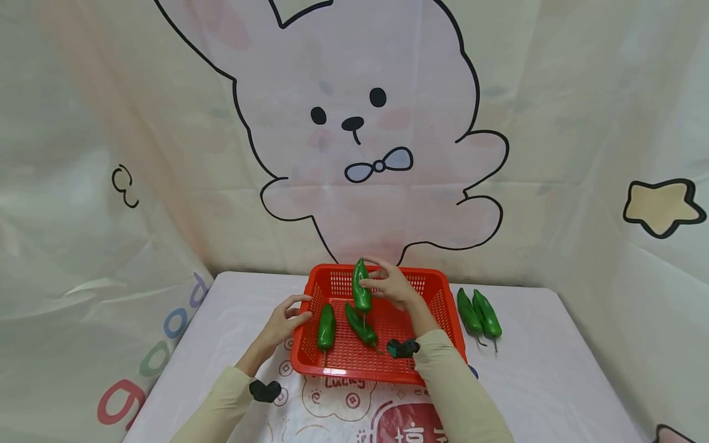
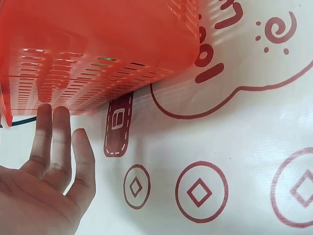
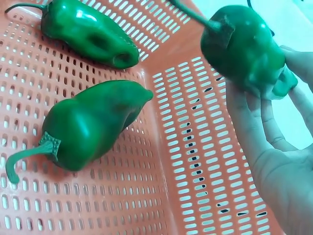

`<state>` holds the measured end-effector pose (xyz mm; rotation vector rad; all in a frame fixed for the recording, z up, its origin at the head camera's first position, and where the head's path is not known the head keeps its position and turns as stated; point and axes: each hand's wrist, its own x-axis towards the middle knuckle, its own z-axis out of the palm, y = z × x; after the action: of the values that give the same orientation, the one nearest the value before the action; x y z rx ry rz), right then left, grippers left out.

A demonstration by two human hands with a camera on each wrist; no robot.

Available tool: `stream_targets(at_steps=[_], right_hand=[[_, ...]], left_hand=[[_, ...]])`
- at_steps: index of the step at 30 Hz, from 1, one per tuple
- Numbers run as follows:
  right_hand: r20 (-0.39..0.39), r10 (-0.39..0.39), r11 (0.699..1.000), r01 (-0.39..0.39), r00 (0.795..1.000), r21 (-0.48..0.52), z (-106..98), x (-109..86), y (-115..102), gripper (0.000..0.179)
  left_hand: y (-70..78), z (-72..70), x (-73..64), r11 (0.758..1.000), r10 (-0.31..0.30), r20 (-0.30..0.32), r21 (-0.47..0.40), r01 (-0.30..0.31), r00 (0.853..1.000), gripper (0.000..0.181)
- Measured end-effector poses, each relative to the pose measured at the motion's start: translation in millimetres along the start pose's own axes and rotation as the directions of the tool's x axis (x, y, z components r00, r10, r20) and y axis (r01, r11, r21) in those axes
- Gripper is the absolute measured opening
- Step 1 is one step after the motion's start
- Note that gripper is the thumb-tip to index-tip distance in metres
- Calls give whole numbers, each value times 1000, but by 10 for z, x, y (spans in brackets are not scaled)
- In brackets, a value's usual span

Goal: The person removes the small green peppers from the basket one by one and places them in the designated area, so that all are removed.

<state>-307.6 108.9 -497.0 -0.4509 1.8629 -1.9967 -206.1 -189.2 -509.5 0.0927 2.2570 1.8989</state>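
Observation:
My right hand (image 1: pixel 391 287) holds a green pepper (image 1: pixel 362 288) between thumb and fingers, above the back part of a red plastic basket (image 1: pixel 388 376). Its stem points down toward the front in the head view. On the basket floor lie two more peppers: one pepper (image 1: pixel 327 327) at the left and a second pepper (image 1: pixel 361 326) nearer the middle, its curved stem (image 3: pixel 29 155) plain in the right wrist view. My left hand (image 1: pixel 285 320) is at the basket's left side, its fingers (image 2: pixel 60 142) loosely extended with the tips at the perforated outer wall.
Two green peppers (image 1: pixel 479 314) lie side by side on the white table (image 1: pixel 532 381), just right of the basket. A printed mat (image 1: pixel 338 409) shows under and in front of the basket. Behind the table hangs a curtain (image 1: pixel 388 215) with a cartoon animal.

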Motion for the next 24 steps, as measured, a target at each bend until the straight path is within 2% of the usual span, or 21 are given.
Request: stream_targets(at_steps=[7,12,16,24], right_hand=[[-8,22,1000,-22,1000,17,-40,-57,-28,67],[4,40,999,-40,999,8,-64,-77,-35,66],[15,61,998,-61,998,16,-81,-88,-20,67],[8,60,998,-61,998,28,-132,-138,-40,66]], left_hand=[[-20,17,16,1000,-14,-24,8,14,1000,40],[-194,3,120,1000,-24,-48,17,25,999,40],[-309,-17,173,1000,-14,-45,23,15,999,42],[-329,-34,170,999,-13,-46,31,14,999,39]])
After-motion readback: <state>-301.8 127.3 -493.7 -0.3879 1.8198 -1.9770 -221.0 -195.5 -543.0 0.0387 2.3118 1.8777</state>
